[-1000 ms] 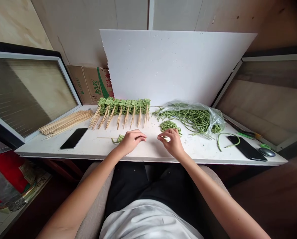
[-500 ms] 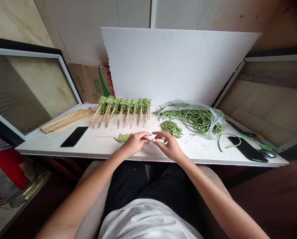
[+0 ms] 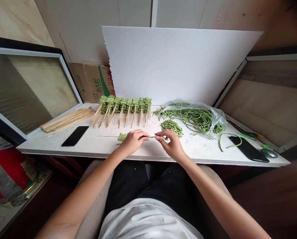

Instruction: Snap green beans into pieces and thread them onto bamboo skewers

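Observation:
Thumb and fingers of my left hand (image 3: 134,142) are closed on one end of a long green bean (image 3: 152,136). The bean's other side is pinched by my right hand (image 3: 171,143), and a short stretch of it spans the gap between my fingertips. Beside my left hand, a row of cut bean pieces (image 3: 122,136) lies at a bamboo skewer (image 3: 107,136) on the table; my hand hides part of them. Just behind my right hand is a small pile of cut bean pieces (image 3: 171,128).
Bundled bean skewers (image 3: 125,105) stand at the back, with loose skewers (image 3: 68,120) and a phone (image 3: 75,136) to the left. A plastic bag (image 3: 217,120) of long beans (image 3: 197,116) lies back right. Another phone (image 3: 248,150) and a loose bean (image 3: 220,142) are at right.
My hands have drawn slightly apart, showing more of the bean between my fingertips. My left hand moved a little left and my right hand a little right.

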Action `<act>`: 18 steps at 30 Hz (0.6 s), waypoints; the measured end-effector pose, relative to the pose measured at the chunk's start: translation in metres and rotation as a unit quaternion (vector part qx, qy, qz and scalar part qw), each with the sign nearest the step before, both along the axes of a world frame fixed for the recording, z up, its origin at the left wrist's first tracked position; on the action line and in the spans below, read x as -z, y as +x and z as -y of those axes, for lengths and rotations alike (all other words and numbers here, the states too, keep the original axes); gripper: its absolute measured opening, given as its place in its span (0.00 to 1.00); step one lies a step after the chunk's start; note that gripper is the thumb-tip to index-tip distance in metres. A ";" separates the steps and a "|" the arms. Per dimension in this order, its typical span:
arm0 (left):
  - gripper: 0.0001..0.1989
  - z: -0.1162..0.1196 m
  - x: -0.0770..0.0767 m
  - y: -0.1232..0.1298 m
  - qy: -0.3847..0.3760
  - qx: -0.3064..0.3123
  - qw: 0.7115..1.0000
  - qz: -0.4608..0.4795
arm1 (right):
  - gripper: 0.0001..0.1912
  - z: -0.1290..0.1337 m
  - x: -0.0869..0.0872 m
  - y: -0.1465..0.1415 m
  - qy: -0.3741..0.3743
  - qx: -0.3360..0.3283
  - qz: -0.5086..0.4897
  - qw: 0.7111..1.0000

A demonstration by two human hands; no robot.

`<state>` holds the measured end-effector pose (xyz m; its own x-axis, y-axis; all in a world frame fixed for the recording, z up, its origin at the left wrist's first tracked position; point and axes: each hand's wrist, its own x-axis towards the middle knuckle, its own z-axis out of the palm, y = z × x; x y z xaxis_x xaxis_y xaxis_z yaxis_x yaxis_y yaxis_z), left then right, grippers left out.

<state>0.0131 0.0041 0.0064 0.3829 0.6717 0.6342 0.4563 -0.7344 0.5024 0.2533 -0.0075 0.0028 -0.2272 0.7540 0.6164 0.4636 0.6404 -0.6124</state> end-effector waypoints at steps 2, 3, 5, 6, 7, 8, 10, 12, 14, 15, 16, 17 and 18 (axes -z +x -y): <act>0.05 0.003 -0.001 0.003 0.021 0.013 1.000 -0.004 | 0.13 0.005 -0.003 -0.004 0.018 -0.019 0.027 0.999; 0.05 0.004 -0.001 0.005 0.032 0.019 0.999 -0.009 | 0.13 0.007 -0.004 -0.007 0.025 -0.022 0.031 0.999; 0.06 0.007 -0.001 0.007 0.051 0.024 0.998 -0.021 | 0.12 0.010 -0.004 -0.011 0.031 -0.012 0.027 0.999; 0.07 0.007 -0.001 0.008 0.057 0.025 0.998 -0.025 | 0.12 0.011 -0.004 -0.012 0.031 -0.005 0.023 0.999; 0.07 0.007 -0.001 0.009 0.062 0.025 0.997 -0.028 | 0.11 0.012 -0.003 -0.013 0.028 0.002 0.020 0.999; 0.07 0.007 0.000 0.010 0.064 0.025 0.997 -0.030 | 0.10 0.012 -0.002 -0.013 0.024 0.006 0.019 1.000; 0.08 0.006 0.002 0.011 0.065 0.027 0.997 -0.031 | 0.07 0.012 0.000 -0.014 0.015 0.008 0.024 1.000; 0.08 0.006 0.005 0.012 0.065 0.030 0.997 -0.028 | 0.05 0.011 0.003 -0.015 0.000 0.004 0.028 1.000; 0.09 0.005 0.007 0.013 0.061 0.038 0.997 -0.013 | 0.06 0.011 0.006 -0.015 -0.025 -0.005 0.018 1.000; 0.10 0.005 0.007 0.014 0.055 0.045 0.997 -0.004 | 0.06 0.011 0.007 -0.015 -0.040 -0.011 0.010 0.999; 0.10 0.005 0.008 0.014 0.047 0.053 0.997 0.006 | 0.06 0.011 0.008 -0.015 -0.055 -0.019 0.003 0.998; 0.11 0.005 0.009 0.014 0.037 0.061 0.997 0.014 | 0.06 0.010 0.008 -0.014 -0.067 -0.028 -0.002 0.997; 0.11 0.004 0.010 0.014 0.028 0.067 0.997 0.019 | 0.06 0.009 0.009 -0.014 -0.076 -0.038 -0.003 0.996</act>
